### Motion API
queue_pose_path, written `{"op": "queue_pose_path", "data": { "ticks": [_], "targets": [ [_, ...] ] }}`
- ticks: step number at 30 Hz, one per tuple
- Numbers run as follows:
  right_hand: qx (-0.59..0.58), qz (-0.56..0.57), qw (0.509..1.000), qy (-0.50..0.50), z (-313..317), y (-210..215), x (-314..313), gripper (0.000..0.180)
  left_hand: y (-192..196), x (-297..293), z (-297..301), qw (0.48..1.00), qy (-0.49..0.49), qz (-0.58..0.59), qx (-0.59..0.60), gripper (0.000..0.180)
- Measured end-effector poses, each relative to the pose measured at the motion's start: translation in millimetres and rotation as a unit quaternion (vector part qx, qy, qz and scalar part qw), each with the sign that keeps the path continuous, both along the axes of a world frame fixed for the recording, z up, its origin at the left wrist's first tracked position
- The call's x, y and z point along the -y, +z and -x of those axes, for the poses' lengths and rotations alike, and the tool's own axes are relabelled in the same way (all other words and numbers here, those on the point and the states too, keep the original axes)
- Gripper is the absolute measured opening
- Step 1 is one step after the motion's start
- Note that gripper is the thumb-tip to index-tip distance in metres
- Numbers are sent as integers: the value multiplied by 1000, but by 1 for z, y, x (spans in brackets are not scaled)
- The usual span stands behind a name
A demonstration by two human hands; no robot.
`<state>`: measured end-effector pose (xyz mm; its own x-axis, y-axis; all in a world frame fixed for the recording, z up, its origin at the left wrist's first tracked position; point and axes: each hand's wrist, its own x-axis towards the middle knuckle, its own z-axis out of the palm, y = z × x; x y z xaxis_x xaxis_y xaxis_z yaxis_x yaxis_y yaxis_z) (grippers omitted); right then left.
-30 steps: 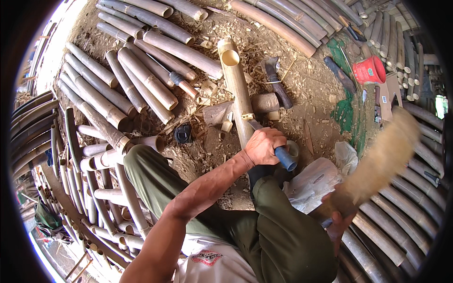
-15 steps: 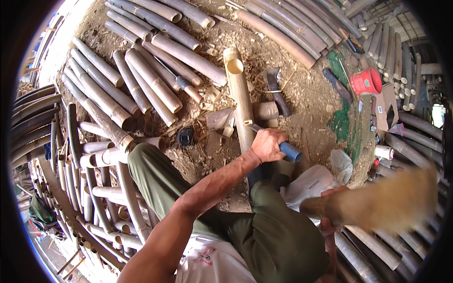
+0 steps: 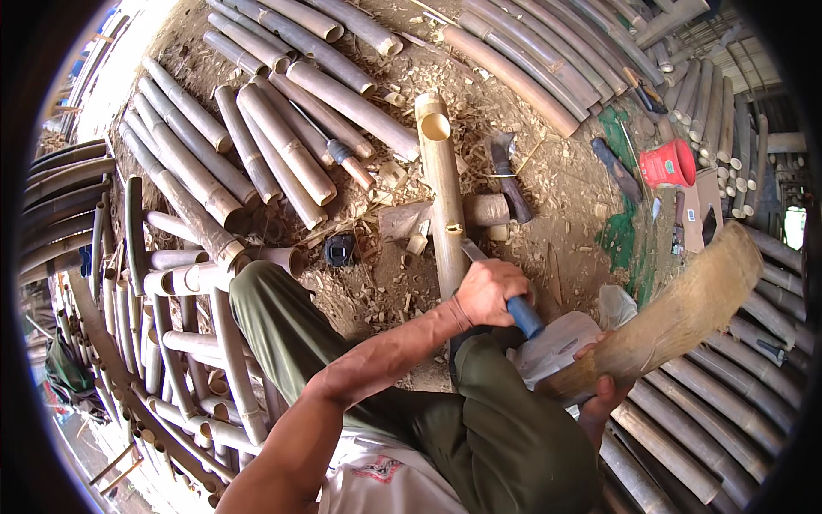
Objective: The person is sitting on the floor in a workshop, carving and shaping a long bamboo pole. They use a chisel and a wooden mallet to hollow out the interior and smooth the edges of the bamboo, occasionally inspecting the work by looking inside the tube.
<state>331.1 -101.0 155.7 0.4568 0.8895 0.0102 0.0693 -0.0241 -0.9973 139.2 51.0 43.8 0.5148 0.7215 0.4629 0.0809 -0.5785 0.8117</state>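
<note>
Left hand (image 3: 492, 291) closed round the blue handle of a chisel (image 3: 505, 295), whose blade tip meets a bamboo pole (image 3: 443, 197) at a small notch partway along its length; right hand (image 3: 604, 398) closed round the narrow end of a wooden mallet (image 3: 676, 317), raised to the right of the chisel and well apart from it. Pole lies on the ground (image 3: 556, 197), open end pointing away from the person, near end running under the bent leg (image 3: 325, 343); whether the leg pins it firmly cannot be told. Wood chips surround the notch

Hazards, as judged from this position:
- Mallet head is wide and the chisel butt barely clears the fist; an off-centre blow would likely land on the knuckles of the left hand
- Blade sits on a round, smooth surface; a slanted strike could skid it off the curve toward the leg
- Pole appears to rest loose on chips and dust; it may roll under impact, shifting the notch and spoiling the cut
- Bamboo splits readily along the grain; too heavy a blow could run a crack past the notch toward the open end
- Short bamboo offcut (image 3: 488, 208) touches the pole, with a second blade (image 3: 507, 176) across it and a red cup (image 3: 668, 163) farther right; a jolt could knock these about
</note>
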Motion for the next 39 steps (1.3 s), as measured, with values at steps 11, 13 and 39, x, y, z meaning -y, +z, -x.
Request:
{"op": "queue_pose_path", "data": {
  "ticks": [11,13,39],
  "targets": [
    [-14,22,999,27,-6,13,2,88,-20,-16,7,998,60,34,-8,21],
    [-10,8,1000,28,-3,24,-6,89,-20,-20,7,997,60,40,-23,20],
    [109,176,969,137,-11,-6,-10,95,-20,-37,7,988,61,135,-38,21]
  ]
}}
